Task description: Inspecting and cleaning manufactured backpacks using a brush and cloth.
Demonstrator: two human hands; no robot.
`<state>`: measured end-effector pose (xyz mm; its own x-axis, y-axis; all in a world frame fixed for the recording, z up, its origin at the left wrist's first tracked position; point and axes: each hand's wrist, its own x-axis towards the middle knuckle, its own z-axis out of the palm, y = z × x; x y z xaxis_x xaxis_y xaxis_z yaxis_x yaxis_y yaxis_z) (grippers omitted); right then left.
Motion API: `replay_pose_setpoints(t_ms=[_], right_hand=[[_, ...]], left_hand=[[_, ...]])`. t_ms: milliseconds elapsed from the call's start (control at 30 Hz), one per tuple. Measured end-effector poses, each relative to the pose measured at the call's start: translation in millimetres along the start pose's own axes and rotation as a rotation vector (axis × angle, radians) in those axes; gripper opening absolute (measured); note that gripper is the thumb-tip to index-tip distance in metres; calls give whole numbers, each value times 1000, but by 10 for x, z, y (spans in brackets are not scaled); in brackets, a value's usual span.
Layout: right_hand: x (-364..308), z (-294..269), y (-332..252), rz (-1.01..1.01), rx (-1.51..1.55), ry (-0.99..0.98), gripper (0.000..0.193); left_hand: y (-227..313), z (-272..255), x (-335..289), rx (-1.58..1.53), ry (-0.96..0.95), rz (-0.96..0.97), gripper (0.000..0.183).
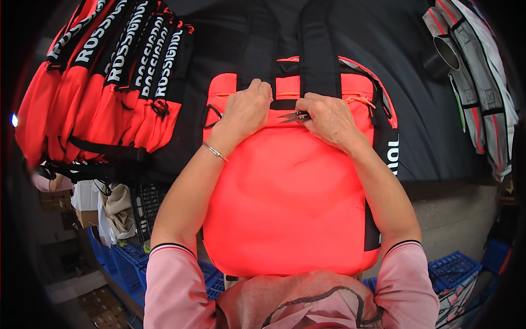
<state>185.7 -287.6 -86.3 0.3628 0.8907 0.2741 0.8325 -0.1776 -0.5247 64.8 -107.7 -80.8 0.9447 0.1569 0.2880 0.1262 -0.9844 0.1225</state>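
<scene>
A bright coral-red backpack point(285, 203) lies flat in front of me, its two wide black shoulder straps point(319, 49) running away toward the far side. My left hand point(246, 109) is closed on the backpack's upper part, beside the base of the left strap; its fingertips are partly hidden. In my right hand point(330, 118), curled near the right strap's base, is a pair of small thread snips point(295, 117). Their pointed blades face left over the fabric. Loose dark threads lie on the red panel, and an orange cord point(360, 101) sits right of my right hand.
Several red-and-black bags point(118, 109) stand in a row at the left of the black-covered table point(433, 142). Grey bag pieces with red trim point(476, 82) and a dark cylinder point(446, 52) are at the far right. Below the table are blue plastic crates point(452, 268).
</scene>
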Motion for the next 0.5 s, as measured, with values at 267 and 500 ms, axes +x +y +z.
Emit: replay_pose_setpoints(t_ms=[267,500], right_hand=[[-45,21,57,-8,34,-14,15],[12,-40,-14,164,183,-10,19]], left_hand=[[-12,-9,-115,-183,-136,-93,9],[-16,12,-178,-327,-64,-222,10]])
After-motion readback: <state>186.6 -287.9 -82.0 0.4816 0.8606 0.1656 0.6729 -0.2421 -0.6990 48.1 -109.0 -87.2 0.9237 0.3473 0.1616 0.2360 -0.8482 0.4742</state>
